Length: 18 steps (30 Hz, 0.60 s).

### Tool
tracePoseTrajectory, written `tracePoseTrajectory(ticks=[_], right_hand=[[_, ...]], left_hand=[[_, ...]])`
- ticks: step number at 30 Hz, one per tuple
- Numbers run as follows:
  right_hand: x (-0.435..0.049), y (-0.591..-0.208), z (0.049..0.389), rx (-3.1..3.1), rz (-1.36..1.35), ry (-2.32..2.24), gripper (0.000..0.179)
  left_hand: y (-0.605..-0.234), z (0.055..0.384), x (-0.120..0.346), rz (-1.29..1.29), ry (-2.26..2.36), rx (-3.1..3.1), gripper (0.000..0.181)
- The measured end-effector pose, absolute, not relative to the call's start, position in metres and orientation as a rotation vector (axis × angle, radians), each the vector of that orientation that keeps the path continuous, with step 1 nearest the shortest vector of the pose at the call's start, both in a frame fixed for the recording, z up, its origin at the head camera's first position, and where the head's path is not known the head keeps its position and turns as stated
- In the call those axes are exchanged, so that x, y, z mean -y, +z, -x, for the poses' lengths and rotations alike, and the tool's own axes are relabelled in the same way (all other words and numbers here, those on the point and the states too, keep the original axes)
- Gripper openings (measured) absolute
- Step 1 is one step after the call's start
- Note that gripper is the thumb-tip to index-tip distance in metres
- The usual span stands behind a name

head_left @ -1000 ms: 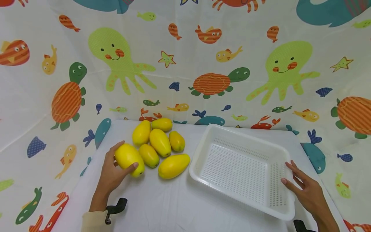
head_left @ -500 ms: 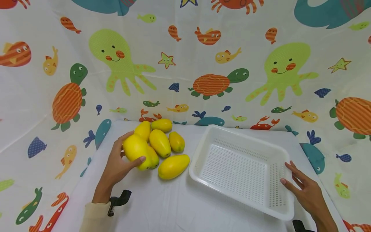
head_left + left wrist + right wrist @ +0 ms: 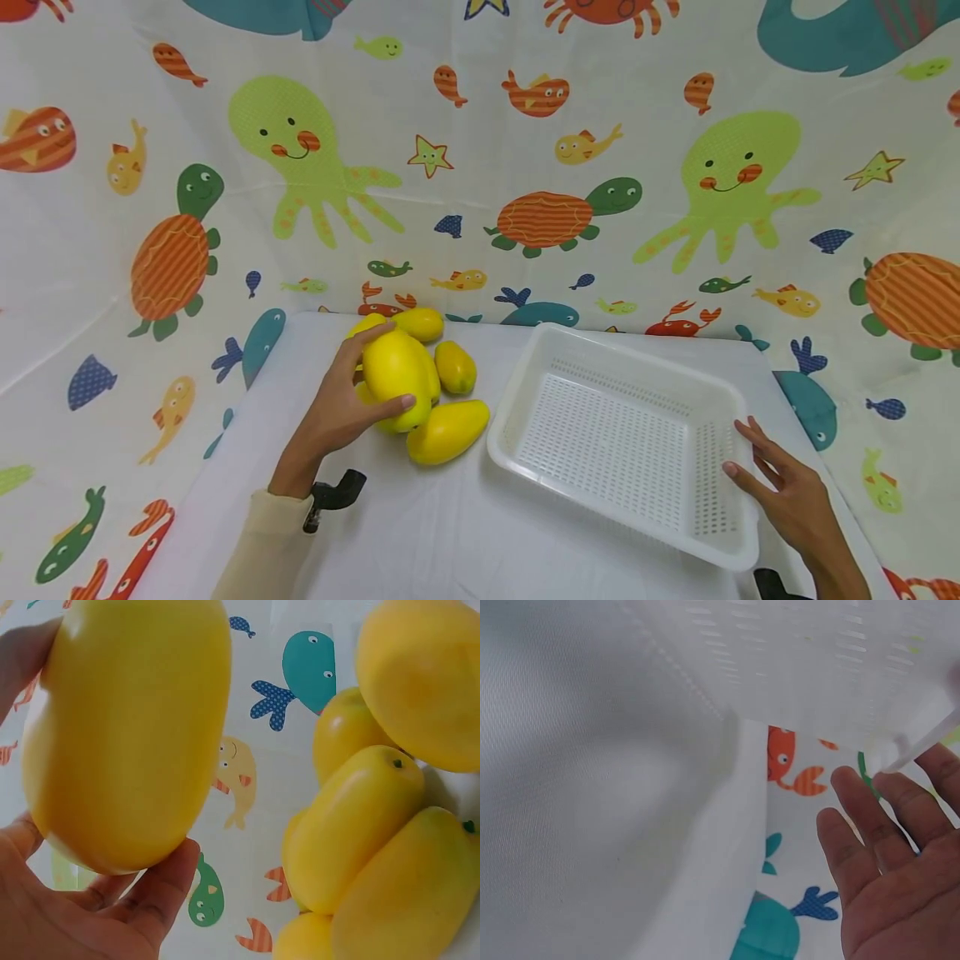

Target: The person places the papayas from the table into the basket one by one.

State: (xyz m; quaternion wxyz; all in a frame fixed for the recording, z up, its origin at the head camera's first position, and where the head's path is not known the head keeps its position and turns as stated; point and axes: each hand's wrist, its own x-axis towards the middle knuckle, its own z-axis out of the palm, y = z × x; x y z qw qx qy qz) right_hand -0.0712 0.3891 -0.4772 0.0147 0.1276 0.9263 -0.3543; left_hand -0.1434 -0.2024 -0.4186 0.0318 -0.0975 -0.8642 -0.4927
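My left hand (image 3: 337, 417) grips a large oblong yellow fruit, mango-like (image 3: 392, 367), its thumb on the near side and fingers around the far side. In the left wrist view the held fruit (image 3: 131, 735) hangs off the table, with fingertips (image 3: 176, 870) under its end. Behind and below it lie several similar yellow fruits (image 3: 447, 432), partly covered by it in the head view. A white perforated plastic basket (image 3: 615, 507) stands to their right with no fruit in it. My right hand (image 3: 798, 504) holds its right rim, thumb inside; the fingers (image 3: 855, 855) extend fairly straight outside.
Under everything is a table with a white cloth (image 3: 450, 533). A printed sea-animal curtain (image 3: 465, 133) rises directly behind the table's back edge and along its sides. Black camera mounts (image 3: 337, 492) sit on both wrists.
My left hand has carried the held fruit rightward and slightly up, over the other fruits, which it now partly hides. The right hand and basket stay in place.
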Motion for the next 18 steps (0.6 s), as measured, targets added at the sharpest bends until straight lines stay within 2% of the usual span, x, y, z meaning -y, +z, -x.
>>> tracePoseTrajectory(ticks=[18], right_hand=[[-0.393,-0.477,0.072,-2.825,-0.39,-1.131,0.09]], left_hand=[[-0.403,0.162,0.158,0.534,-1.555,2.7,0.093]])
